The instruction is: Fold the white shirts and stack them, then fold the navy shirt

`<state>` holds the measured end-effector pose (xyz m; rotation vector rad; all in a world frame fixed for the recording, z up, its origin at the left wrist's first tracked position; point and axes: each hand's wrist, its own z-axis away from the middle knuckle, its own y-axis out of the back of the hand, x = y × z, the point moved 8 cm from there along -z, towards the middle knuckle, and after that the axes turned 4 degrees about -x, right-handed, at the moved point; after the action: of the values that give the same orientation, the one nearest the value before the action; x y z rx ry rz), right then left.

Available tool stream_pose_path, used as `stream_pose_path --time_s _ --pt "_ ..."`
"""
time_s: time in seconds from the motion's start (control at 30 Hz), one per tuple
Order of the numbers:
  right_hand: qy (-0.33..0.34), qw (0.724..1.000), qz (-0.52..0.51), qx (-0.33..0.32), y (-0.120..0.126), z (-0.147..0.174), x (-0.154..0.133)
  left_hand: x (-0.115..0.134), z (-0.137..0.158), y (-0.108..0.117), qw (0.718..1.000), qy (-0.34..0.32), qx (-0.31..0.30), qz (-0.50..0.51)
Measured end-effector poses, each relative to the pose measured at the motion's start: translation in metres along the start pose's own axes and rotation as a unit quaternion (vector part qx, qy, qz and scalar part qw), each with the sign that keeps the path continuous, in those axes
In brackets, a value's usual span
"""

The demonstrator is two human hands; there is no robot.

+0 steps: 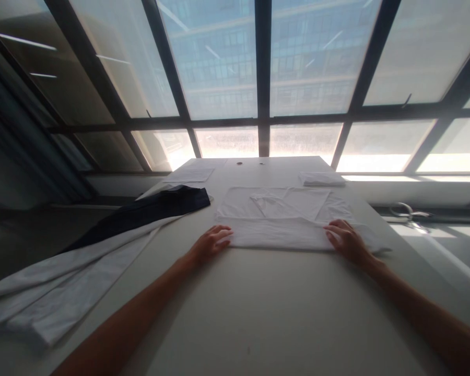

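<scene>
A white shirt (282,230) lies spread on the white table (274,303), its near part folded over into a straight flat band. Further back on it, overlapping layers of cloth cross in slanted folds. My left hand (211,243) rests at the left end of the band, fingers stretched onto the cloth. Across from it, my right hand (347,240) lies over the right end, with its fingers apart and palm down. A loose bit of the white cloth sticks out to the right, beyond the right wrist.
Left of the shirt, dark trousers (156,209) and long white cloth (82,266) hang over the table's left edge. Folded white cloths lie at the far left (190,175) and far right (321,179). Large framed windows (223,62) stand behind the table. A metal-legged object (411,215) is at right.
</scene>
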<state>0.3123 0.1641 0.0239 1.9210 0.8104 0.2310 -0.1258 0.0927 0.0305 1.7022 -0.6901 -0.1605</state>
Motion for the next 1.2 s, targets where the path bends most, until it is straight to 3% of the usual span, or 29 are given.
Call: stream_pose_path --time_s 0.07,0.23,0.43,0.57,0.73,0.87,0.93,1.03,1.1,1.2 --pt "0.027 0.998 -0.045 -0.043 -0.002 -0.001 -0.016 0.010 0.000 -0.004 0.998 -0.038 -0.034 0.020" --pt "0.040 0.985 -0.111 -0.122 -0.004 -0.002 -0.037 0.015 -0.001 0.001 0.996 -0.062 -0.053 0.027" --pt "0.008 0.982 -0.139 -0.125 -0.009 -0.002 -0.030 0.018 -0.005 0.002 0.996 -0.047 -0.073 0.034" --pt "-0.023 0.976 -0.184 -0.115 -0.016 0.003 -0.026 0.023 -0.001 -0.001 0.991 -0.037 -0.117 0.059" --pt "-0.030 0.960 -0.242 -0.136 -0.009 0.025 -0.044 0.034 0.020 0.003 0.979 -0.022 -0.191 0.064" --pt "-0.042 0.950 -0.258 -0.171 0.002 0.046 -0.064 0.062 0.029 0.011 0.966 -0.039 -0.246 0.068" --pt "-0.064 0.953 -0.246 -0.164 0.004 0.045 -0.071 0.084 0.016 0.017 0.970 -0.048 -0.227 0.073" --pt "-0.070 0.969 -0.219 -0.095 0.003 0.024 -0.088 0.120 -0.025 0.017 0.986 -0.063 -0.138 0.067" --pt "-0.043 0.979 -0.190 -0.064 -0.007 0.003 -0.106 0.143 -0.056 0.000 0.990 -0.080 -0.107 0.048" --pt "-0.020 0.988 -0.125 -0.090 -0.036 -0.021 -0.127 0.166 -0.092 -0.044 0.987 -0.115 -0.114 0.004"
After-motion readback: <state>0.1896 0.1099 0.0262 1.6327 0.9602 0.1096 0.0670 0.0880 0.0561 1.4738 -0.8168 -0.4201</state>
